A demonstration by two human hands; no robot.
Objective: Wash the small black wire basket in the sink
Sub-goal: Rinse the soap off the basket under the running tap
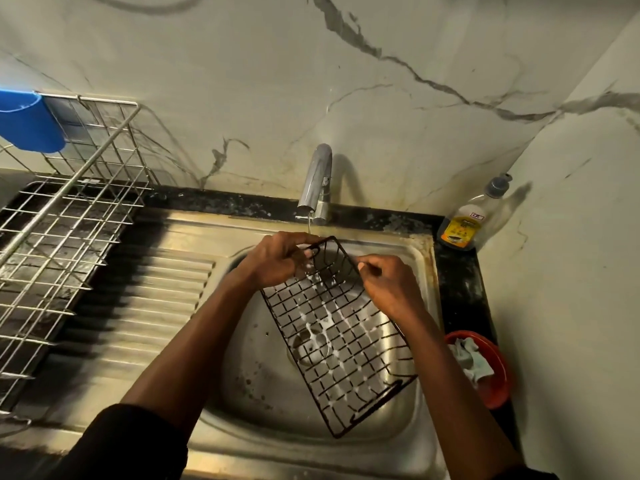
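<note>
The small black wire basket (341,344) hangs tilted over the steel sink (249,410), its grid streaked with white foam. My left hand (277,259) grips the basket's far left edge. My right hand (388,285) pinches the right rim of the same far end. A thin stream of water falls from the chrome tap (317,183) onto the basket's top edge between my hands. The near end of the basket reaches down into the sink bowl above the drain (308,342).
A silver wire dish rack (69,216) stands on the ribbed drainboard (138,306) at the left, with a blue cup (27,121) hooked on it. A soap bottle (467,220) sits in the back right corner. A red bowl (498,382) holding a cloth is at the right.
</note>
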